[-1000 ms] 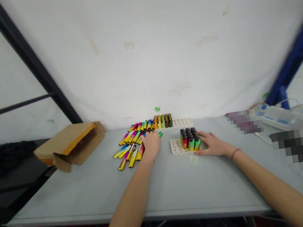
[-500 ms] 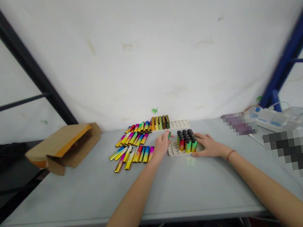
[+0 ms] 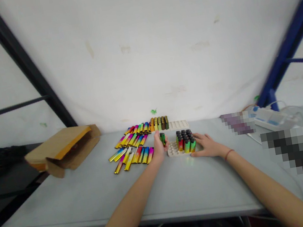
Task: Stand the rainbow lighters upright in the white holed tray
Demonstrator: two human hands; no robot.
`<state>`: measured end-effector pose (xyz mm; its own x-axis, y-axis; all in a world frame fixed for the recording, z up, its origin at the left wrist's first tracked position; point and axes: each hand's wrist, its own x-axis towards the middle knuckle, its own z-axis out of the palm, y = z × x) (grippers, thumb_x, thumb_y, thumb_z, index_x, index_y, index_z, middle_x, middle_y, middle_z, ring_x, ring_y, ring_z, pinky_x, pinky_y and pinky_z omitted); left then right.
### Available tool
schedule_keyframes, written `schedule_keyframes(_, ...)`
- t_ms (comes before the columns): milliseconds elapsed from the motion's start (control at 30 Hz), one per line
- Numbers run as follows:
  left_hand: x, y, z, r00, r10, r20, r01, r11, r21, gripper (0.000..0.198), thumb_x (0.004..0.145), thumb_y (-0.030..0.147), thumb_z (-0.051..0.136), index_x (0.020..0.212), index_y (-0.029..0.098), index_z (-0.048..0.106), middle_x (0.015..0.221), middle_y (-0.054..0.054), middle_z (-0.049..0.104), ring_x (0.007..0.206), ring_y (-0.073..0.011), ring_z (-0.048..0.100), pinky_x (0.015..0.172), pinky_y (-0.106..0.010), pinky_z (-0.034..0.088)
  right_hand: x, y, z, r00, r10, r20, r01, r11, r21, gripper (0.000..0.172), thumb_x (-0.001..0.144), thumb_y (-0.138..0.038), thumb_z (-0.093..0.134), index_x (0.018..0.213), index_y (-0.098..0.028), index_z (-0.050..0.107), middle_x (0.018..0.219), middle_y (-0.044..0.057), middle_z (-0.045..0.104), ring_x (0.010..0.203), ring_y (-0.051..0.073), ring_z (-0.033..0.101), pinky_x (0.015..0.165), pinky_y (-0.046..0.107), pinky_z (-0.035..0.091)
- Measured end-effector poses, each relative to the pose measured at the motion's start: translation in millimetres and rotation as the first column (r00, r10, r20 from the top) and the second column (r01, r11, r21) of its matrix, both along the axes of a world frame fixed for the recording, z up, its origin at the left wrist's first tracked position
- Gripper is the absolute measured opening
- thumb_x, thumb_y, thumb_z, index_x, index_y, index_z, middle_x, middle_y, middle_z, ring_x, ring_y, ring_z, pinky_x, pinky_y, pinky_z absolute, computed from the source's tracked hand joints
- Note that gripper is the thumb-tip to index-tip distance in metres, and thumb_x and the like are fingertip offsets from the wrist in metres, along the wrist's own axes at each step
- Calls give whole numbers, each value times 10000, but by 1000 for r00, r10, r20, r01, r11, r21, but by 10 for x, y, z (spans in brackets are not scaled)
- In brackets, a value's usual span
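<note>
My left hand [image 3: 160, 147] is closed around a small shiny green case with a dark top [image 3: 162, 139]; its lower part is hidden by my fingers. It is upright, just left of a white holed tray [image 3: 172, 151]. Several similar upright cases with black tops [image 3: 186, 141], red and green to yellow, fill the tray's right part. Holes show at its left. My right hand [image 3: 207, 146] lies spread at the tray's right side, its thumb by the front corner and its fingers behind. Left of my left hand, several rainbow-coloured metallic cases [image 3: 139, 155] lie on the table in rows.
Behind, another group of upright gold-to-green cases [image 3: 159, 123] stands beside a white holed tray [image 3: 179, 124] near the wall. An open cardboard box [image 3: 61, 146] lies at the left. A power strip [image 3: 271, 120], cables and blurred items occupy the right of the grey table [image 3: 181, 189].
My left hand has drawn back left from the tray and turned, so the green case now shows more fully upright in it. My right hand stays by the tray.
</note>
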<state>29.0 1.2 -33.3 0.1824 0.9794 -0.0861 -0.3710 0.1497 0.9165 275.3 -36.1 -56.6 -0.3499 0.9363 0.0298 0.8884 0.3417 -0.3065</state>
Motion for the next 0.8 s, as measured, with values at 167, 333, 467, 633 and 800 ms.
schedule_keyframes(167, 13, -10, -9, 999, 39, 6, -38, 998, -53, 495, 912, 589, 379, 570, 233, 351, 415, 85, 199, 346, -67, 147, 364, -205, 124, 8, 4, -16, 1000, 8, -7, -7, 1000, 12, 967, 790, -818, 576, 1547, -228, 455, 1626, 207, 357, 1488, 430, 326, 1188, 701, 168)
schedule_keyframes(333, 48, -22, 11, 991, 133, -8, -133, 987, -90, 418, 929, 462, 328, 583, 227, 344, 426, 80, 218, 346, -70, 151, 370, -195, 125, 13, 8, -11, 1000, 4, 5, -4, 1000, 3, 988, 788, -821, 579, 1553, -210, 445, 1629, 214, 348, 1497, 421, 315, 1201, 680, 160)
schedule_keyframes(467, 48, -30, 16, 983, 179, -37, -182, 981, -73, 425, 932, 471, 335, 585, 227, 341, 432, 78, 229, 352, -71, 160, 374, -196, 125, 11, 9, 4, 1000, 5, 16, -5, 1000, -9, 985, 790, -829, 567, 1556, -224, 440, 1634, 209, 339, 1503, 407, 309, 1201, 678, 162)
schedule_keyframes(633, 42, -57, 19, 984, 178, 5, -177, 982, -65, 461, 937, 544, 355, 602, 227, 350, 442, 88, 207, 357, -70, 169, 379, -188, 145, 8, 10, 2, 1000, 8, 9, -8, 1000, -12, 984, 786, -834, 568, 1550, -224, 452, 1632, 212, 341, 1498, 421, 312, 1188, 704, 160)
schedule_keyframes(800, 50, -70, 42, 984, 174, 27, -170, 980, -105, 469, 951, 519, 336, 591, 220, 367, 430, 88, 209, 354, -68, 150, 372, -190, 123, 4, 11, -3, 1000, 4, 1, -4, 1000, -7, 998, 779, -837, 573, 1548, -213, 456, 1632, 213, 341, 1498, 426, 309, 1195, 697, 157)
